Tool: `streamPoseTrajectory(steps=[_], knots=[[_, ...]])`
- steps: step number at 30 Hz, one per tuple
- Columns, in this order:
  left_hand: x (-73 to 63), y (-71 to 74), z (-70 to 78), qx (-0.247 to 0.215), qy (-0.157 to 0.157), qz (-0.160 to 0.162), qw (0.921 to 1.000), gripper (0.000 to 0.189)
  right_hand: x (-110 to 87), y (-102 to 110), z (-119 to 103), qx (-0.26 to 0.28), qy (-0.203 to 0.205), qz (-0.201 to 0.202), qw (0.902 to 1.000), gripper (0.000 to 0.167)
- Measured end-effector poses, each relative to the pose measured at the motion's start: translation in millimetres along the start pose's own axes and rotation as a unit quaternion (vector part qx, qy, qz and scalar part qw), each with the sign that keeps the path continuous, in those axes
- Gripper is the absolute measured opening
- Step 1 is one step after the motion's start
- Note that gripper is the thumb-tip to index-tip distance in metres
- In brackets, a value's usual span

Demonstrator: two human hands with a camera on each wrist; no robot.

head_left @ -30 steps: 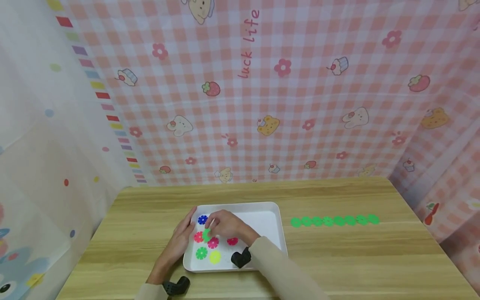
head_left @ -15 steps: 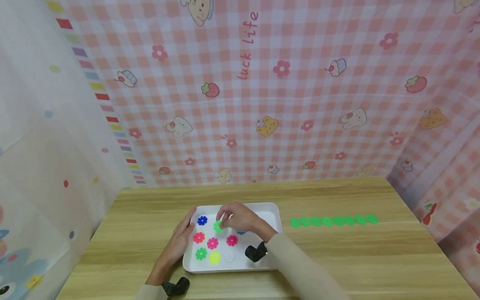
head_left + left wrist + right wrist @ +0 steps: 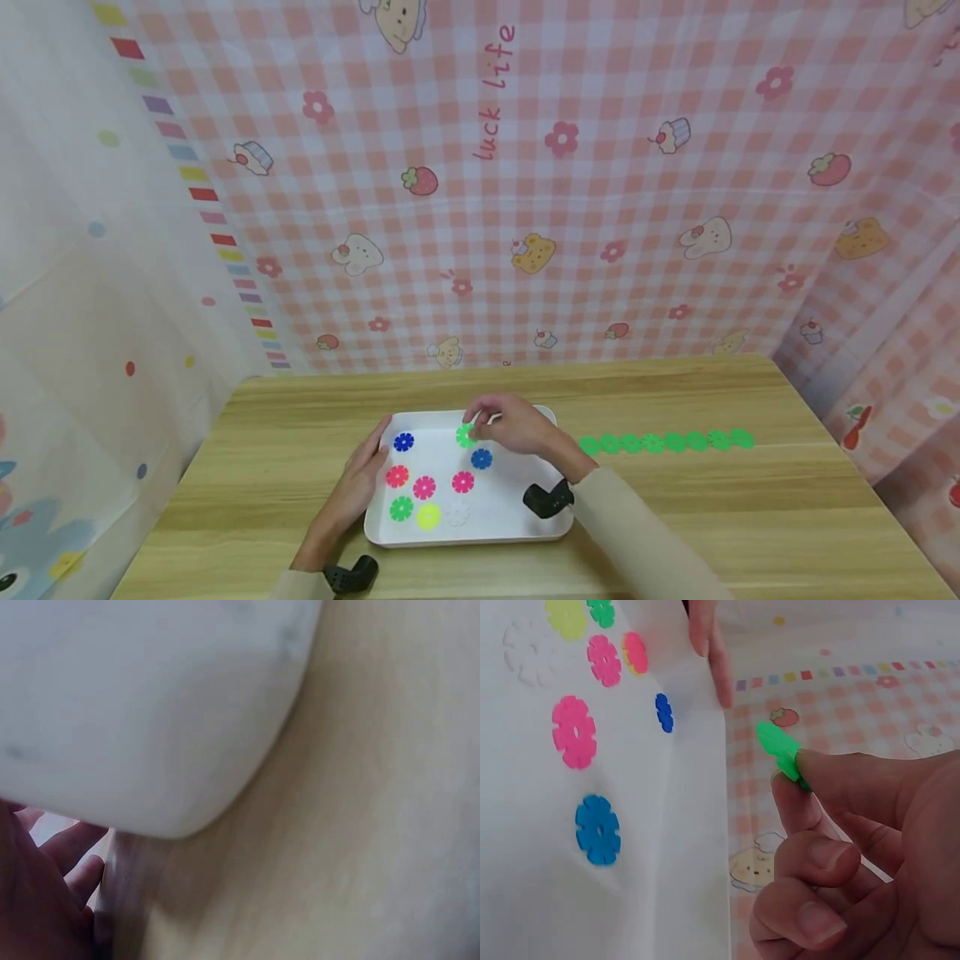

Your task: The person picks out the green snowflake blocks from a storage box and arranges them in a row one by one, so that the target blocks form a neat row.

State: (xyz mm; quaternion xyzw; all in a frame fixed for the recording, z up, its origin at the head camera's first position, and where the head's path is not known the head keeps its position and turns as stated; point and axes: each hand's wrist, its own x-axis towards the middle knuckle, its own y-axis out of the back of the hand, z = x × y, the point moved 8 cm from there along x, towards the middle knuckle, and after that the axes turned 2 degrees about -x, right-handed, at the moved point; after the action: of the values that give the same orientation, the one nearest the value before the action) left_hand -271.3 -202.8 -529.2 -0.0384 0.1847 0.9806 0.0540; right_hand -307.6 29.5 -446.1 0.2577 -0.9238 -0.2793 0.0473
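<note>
In the head view my right hand [image 3: 513, 427] pinches a green notched snowflake disc [image 3: 465, 435] between thumb and index finger, over the far side of the white tray [image 3: 525, 533]. The right wrist view shows that green disc [image 3: 778, 745] nearly edge-on at the fingertips, the other fingers curled below. My left hand [image 3: 362, 471] rests along the tray's left side with its fingers extended. Inside the tray lie a dark blue disc [image 3: 403, 442], a lighter blue disc [image 3: 482, 458], several pink or red ones, a green disc [image 3: 401, 508], a yellow disc [image 3: 428, 517] and a clear disc [image 3: 458, 514].
Right of the tray, several green discs [image 3: 654, 443] form a straight row on the wooden table [image 3: 675, 517]. A checked pink cloth [image 3: 480, 208] hangs behind the table. Black wrist devices [image 3: 547, 500] sit at both wrists.
My right hand has carried the green disc rightward and toward the tray's far side, off the red disc area. The lighter blue and clear discs have come into sight. The left hand stays put.
</note>
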Motion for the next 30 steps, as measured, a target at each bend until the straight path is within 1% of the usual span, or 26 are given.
streamPoseTrajectory(steps=[5, 10, 13, 17, 22, 25, 30], knots=[[-1.1, 0.2, -1.3, 0.005, 0.001, 0.001, 1.0, 0.052, -14.3, 19.2, 10.1, 0.011, -0.009, 0.029, 0.9995, 0.011], [-1.3, 0.2, -2.0, 0.005, 0.003, 0.001, 1.0, 0.051, -33.1, 41.6, 28.5, 0.041, -0.051, 0.058, 0.9961, 0.01], [-0.9, -0.1, -2.1, -0.003, 0.002, 0.0, 1.0, 0.051, -46.2, 56.9, 39.1, 0.065, -0.061, 0.074, 0.9933, 0.013], [-1.3, -1.2, -1.2, -0.006, 0.0, -0.003, 1.0, 0.051, -67.5, 76.9, 54.7, 0.095, -0.059, 0.091, 0.9895, 0.02], [-1.3, -1.0, -0.7, 0.0, -0.003, -0.002, 1.0, 0.051, -97.6, 102.4, 78.4, 0.14, -0.06, 0.124, 0.9806, 0.027], [-0.9, -0.2, -0.6, 0.0, -0.003, -0.002, 1.0, 0.051, -116.4, 119.2, 93.0, 0.144, -0.062, 0.152, 0.9758, 0.031], [0.1, 1.2, -1.3, 0.003, -0.002, 0.001, 1.0, 0.051, -145.5, 147.3, 118.5, 0.129, -0.071, 0.184, 0.9718, 0.036]])
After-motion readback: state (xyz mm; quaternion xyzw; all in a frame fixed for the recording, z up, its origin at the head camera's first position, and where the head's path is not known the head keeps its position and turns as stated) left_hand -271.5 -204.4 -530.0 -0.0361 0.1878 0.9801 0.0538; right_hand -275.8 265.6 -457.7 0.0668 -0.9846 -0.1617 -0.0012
